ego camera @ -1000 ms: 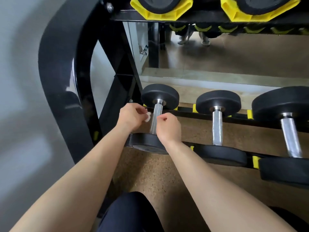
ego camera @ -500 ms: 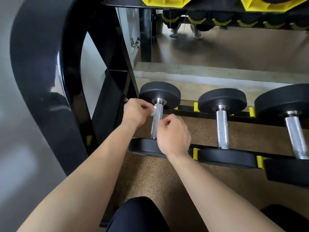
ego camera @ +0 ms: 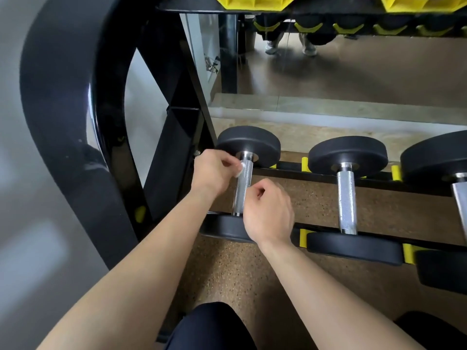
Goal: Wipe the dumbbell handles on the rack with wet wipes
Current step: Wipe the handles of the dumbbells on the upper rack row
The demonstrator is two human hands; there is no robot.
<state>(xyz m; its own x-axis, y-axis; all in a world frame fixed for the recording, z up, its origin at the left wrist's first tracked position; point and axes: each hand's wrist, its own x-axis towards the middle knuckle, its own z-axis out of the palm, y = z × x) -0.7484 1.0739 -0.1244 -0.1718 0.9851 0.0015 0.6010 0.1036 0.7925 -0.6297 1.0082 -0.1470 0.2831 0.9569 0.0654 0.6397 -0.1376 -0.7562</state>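
The leftmost dumbbell on the bottom rack has black round ends and a knurled chrome handle (ego camera: pixel 243 188). My left hand (ego camera: pixel 214 173) pinches a small white wet wipe (ego camera: pixel 240 169) against the upper left side of that handle. My right hand (ego camera: pixel 267 210) hovers with curled fingers just right of the handle's lower half, in front of the near weight; whether it holds anything is hidden. A second dumbbell handle (ego camera: pixel 346 198) and a third dumbbell handle (ego camera: pixel 461 205) lie to the right.
The black rack frame (ego camera: pixel 75 122) curves up on the left, close to my left forearm. An upper shelf with yellow cradles (ego camera: pixel 252 2) hangs overhead. A mirror behind the rack reflects someone's feet (ego camera: pixel 290 46). Speckled brown floor lies below, and my dark-clothed knee (ego camera: pixel 212 327) is at bottom centre.
My left hand with the wipe has slid up the handle toward the far weight. My right hand stays beside the lower handle. The view has tilted slightly down.
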